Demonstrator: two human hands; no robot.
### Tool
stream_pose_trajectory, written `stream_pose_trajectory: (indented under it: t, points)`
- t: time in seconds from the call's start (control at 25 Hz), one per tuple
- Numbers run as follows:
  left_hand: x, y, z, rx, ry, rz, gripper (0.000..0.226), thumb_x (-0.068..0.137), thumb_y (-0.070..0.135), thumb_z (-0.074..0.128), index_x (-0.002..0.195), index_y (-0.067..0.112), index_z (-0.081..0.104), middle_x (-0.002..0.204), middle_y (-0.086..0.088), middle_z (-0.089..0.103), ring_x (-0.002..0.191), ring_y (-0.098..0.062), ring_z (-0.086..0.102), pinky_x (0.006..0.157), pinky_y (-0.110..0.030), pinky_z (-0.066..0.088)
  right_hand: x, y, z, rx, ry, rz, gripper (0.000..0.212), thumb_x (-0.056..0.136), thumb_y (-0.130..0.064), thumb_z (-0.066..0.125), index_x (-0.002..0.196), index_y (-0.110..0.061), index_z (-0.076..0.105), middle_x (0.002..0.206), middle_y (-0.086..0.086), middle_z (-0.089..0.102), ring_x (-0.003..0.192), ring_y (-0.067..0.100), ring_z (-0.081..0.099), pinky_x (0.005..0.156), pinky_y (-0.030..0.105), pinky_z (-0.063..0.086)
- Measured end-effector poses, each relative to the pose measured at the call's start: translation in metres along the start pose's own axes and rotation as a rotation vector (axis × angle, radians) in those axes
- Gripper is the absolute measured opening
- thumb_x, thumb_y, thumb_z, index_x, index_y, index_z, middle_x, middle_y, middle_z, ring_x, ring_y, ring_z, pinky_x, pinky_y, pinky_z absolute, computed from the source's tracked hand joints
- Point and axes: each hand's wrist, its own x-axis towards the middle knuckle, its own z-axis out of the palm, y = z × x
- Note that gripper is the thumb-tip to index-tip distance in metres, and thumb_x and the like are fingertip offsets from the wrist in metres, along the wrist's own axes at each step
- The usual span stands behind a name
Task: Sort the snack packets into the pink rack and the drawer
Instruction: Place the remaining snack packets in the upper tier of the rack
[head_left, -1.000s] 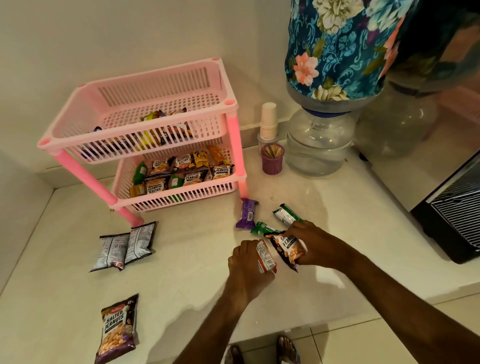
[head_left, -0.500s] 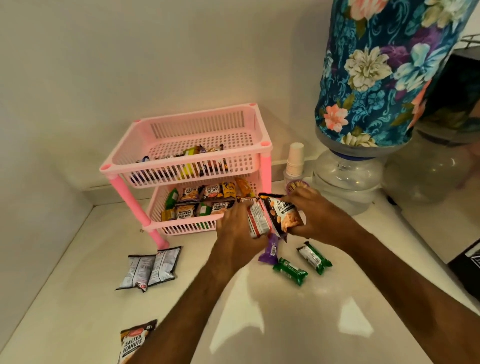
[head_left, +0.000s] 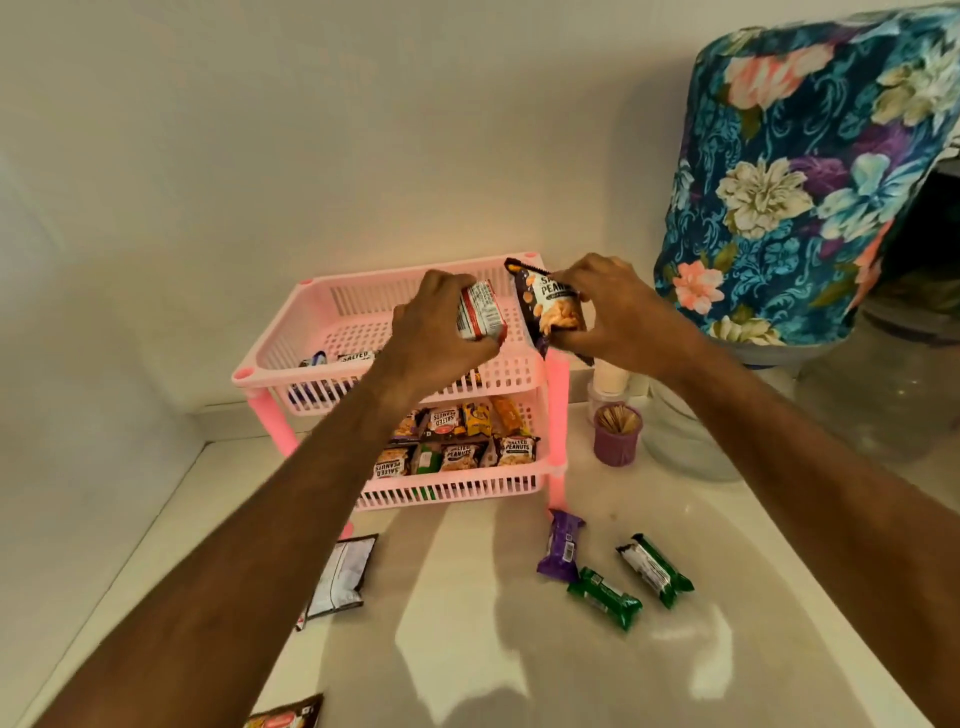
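- At the near edge, a peanut pack (head_left: 288, 718) pokes into view on the counter (head_left: 467, 649).
- Both bare forearms stretch forward and up from the lower corners, converging over the pink rack (head_left: 270, 364).
- A grey packet (head_left: 340, 574) lies on the counter by the rack's near left leg, partly under the left forearm.
- Right of centre lie a purple bar (head_left: 561, 545) and two green bars (head_left: 605, 597) (head_left: 655, 570) (all three close together, the purple one touching the nearer green one).
- The rack's lower tier (head_left: 457, 491) is filled with peanut packs and other small packets.
- A purple cup (head_left: 616, 435) of toothpicks stands just right of the rack.
- The left hand (head_left: 441, 332) is curled over the upper tier (head_left: 332, 322), fingers closed round a red-and-white packet (head_left: 480, 312) held upright.
- The right hand (head_left: 608, 306) hovers at the tier's right corner, thumb and fingers pinching a dark peanut bag (head_left: 553, 306) by its right edge, the bag hanging tilted above the rim.
- A few packets already lie at the front of the upper tier.
- Behind, to the right, stands a water jar under a floral cover (head_left: 805, 171).
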Motion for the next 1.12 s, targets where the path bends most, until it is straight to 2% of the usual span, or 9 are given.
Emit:
stream_pose_trajectory:
  t: [0.16,0.36,0.44,0.56,0.72,0.8,0.88,1.0,1.12]
  points:
    - [0.044,-0.010,0.002,0.016,-0.138,-0.067,0.076,0.082,0.047,0.077,0.143,0.017,0.045,0.132,-0.001,0.046,0.117,-0.022,0.056,0.104,-0.048,0.049,0.040,0.013,0.003,-0.024,0.005,0.052,0.070,0.079,-0.046,0.078,0.139,-0.020,0.053,0.122,-0.001,0.055,0.109,0.014,0.043,0.088,0.030,0.040]
    - [0.084,-0.023,0.024,0.105,-0.391,-0.124,0.076,0.080,0.044,0.081,0.142,0.013,0.050,0.138,-0.006,0.053,0.118,-0.024,0.057,0.101,-0.038,0.051,0.065,0.021,0.006,-0.037,-0.008,0.076,0.071,0.079,-0.045,0.079,0.138,-0.019,0.051,0.124,0.001,0.055,0.109,0.014,0.043,0.090,0.032,0.045]
    - [0.096,-0.026,0.034,0.175,-0.472,-0.099,0.069,0.084,0.042,0.078,0.141,0.015,0.051,0.139,-0.004,0.054,0.121,-0.024,0.056,0.103,-0.038,0.049,0.069,0.024,0.009,-0.037,-0.018,0.079,0.070,0.079,-0.044,0.079,0.138,-0.019,0.051,0.125,0.002,0.054,0.110,0.015,0.043,0.091,0.033,0.045]
    - [0.109,-0.030,0.047,0.330,-0.664,-0.037,0.053,0.095,0.028,0.065,0.145,0.019,0.049,0.148,-0.003,0.050,0.130,-0.025,0.052,0.107,-0.036,0.044,0.072,0.027,0.012,-0.042,-0.047,0.081,0.070,0.079,-0.042,0.080,0.138,-0.018,0.051,0.125,0.003,0.054,0.114,0.019,0.047,0.092,0.035,0.047]
    - [0.120,-0.036,0.053,0.334,-0.815,-0.054,0.048,0.099,0.019,0.059,0.146,0.021,0.049,0.148,-0.001,0.051,0.129,-0.023,0.052,0.103,-0.033,0.044,0.083,0.027,0.019,-0.057,-0.074,0.093,0.071,0.078,-0.042,0.080,0.138,-0.017,0.051,0.125,0.003,0.054,0.109,0.015,0.045,0.088,0.032,0.046]
    - [0.122,-0.039,0.049,0.250,-0.815,-0.076,0.053,0.098,0.031,0.064,0.147,0.023,0.048,0.152,0.003,0.048,0.134,-0.021,0.049,0.109,-0.033,0.041,0.090,0.027,0.024,-0.053,-0.081,0.098,0.070,0.078,-0.043,0.080,0.137,-0.018,0.052,0.124,0.003,0.054,0.105,0.014,0.045,0.087,0.033,0.048]
    - [0.120,-0.045,0.039,0.163,-0.715,-0.110,0.061,0.090,0.047,0.071,0.144,0.026,0.052,0.152,0.005,0.045,0.138,-0.019,0.045,0.114,-0.038,0.038,0.098,0.026,0.031,-0.037,-0.097,0.126,0.070,0.077,-0.043,0.081,0.135,-0.019,0.051,0.123,0.003,0.054,0.104,0.015,0.050,0.086,0.036,0.052]
    - [0.113,-0.061,0.022,0.240,-0.498,-0.114,0.054,0.088,0.054,0.069,0.133,0.026,0.061,0.145,0.005,0.053,0.132,-0.018,0.051,0.113,-0.043,0.038,0.115,0.024,0.045,-0.005,-0.139,0.161,0.067,0.077,-0.036,0.083,0.132,-0.022,0.048,0.123,0.005,0.055,0.103,0.021,0.057,0.085,0.042,0.055]
    - [0.094,-0.078,0.010,0.318,-0.374,-0.129,0.046,0.094,0.055,0.061,0.130,0.027,0.061,0.140,0.009,0.059,0.129,-0.017,0.054,0.109,-0.039,0.032,0.133,0.024,0.065,-0.007,-0.225,0.158,0.070,0.076,-0.029,0.084,0.131,-0.021,0.042,0.122,0.012,0.059,0.101,0.029,0.061,0.084,0.046,0.055]
